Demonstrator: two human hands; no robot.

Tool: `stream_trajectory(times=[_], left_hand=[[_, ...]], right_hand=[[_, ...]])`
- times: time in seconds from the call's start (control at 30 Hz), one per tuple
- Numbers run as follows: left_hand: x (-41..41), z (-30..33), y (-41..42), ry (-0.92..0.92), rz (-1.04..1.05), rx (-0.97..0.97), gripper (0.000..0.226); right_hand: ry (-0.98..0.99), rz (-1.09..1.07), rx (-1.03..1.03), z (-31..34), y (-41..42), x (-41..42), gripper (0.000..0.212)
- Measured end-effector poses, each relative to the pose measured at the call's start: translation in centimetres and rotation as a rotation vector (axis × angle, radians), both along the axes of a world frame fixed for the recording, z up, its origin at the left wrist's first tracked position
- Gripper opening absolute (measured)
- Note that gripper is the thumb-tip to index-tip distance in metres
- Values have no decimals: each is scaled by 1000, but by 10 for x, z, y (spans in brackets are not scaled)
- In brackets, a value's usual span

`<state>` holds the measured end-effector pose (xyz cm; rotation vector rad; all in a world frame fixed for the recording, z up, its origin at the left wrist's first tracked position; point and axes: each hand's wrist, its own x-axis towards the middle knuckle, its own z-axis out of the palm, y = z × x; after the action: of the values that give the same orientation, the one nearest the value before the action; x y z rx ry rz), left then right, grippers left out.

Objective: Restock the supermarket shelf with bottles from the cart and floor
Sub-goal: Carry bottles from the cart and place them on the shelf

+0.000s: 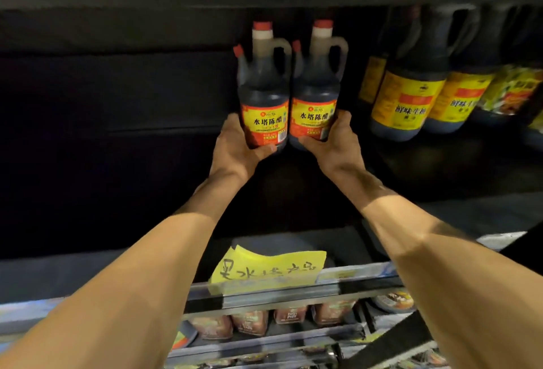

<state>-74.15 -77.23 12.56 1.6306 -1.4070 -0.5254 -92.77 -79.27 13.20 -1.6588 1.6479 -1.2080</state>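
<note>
While reaching into the dark shelf [117, 139]: left hand [235, 145] curled round the base of the left vinegar bottle [263, 95], thumb across its lower label; right hand [332, 142] curled round the base of the right vinegar bottle [314, 95]. Both upright, side by side, touching, red-capped, handles to the right. Just beside, on the right, yellow-labelled soy sauce bottles [407, 98]. Below, near the shelf edge, a handwritten yellow note [270, 268].

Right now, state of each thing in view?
Left vinegar bottle: upright, capped, held by left hand.
Right vinegar bottle: upright, capped, touching the other, held by right hand.
Soy sauce bottles: standing on shelf, right of both.
Yellow note: lying at shelf edge, handwritten.
Packets: stocked on lower shelf.
</note>
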Motion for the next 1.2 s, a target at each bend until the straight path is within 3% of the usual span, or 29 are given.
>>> stream_trajectory(times=[0.5, 0.67, 0.9, 1.2], left_hand=[[4, -14, -40, -11, 2, -45, 71], [1, -18, -38, 2, 14, -39, 93], [3, -24, -42, -93, 25, -70, 84], [5, -27, -46, -108, 27, -80, 91]], right_hand=[[32, -8, -52, -18, -39, 7, 74], [36, -15, -77, -23, -41, 6, 75], [46, -18, -94, -26, -43, 5, 78], [-9, 32, -81, -27, -42, 1, 72]])
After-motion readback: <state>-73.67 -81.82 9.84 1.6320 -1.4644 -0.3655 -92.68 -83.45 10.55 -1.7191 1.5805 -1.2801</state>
